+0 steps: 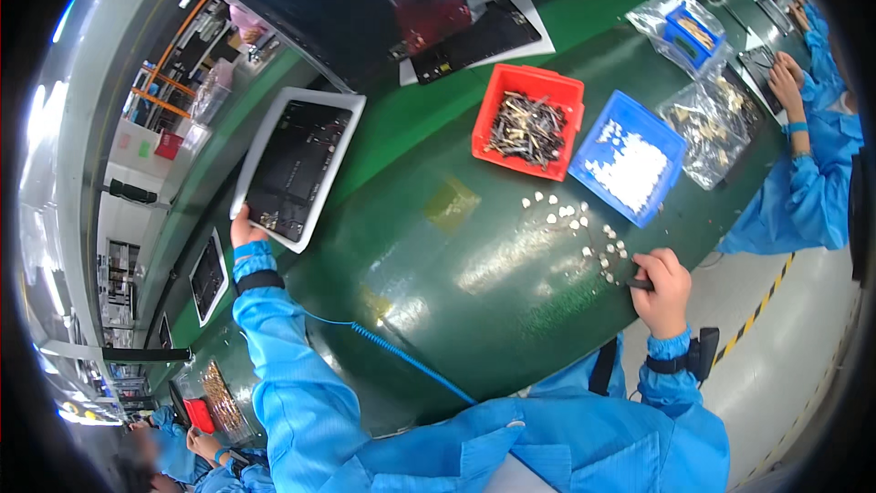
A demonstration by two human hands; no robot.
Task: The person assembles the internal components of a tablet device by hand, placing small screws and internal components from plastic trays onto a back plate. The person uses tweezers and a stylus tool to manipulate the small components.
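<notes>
The left hand [245,230] holds a tray [319,99]; the right hand [664,290] pinches a tool [641,284] near pieces [551,218]. Picking seems underway; next needs careful aim.

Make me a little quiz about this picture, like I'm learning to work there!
1. Pick one: the pieces in the blue bin beside the red bin are a) pink, b) white, c) green.
2. True or false: the left hand touches a white tray.
3. Fill in the colour: the right hand holds a small ____ object.

Key: 1. b; 2. true; 3. black
</notes>
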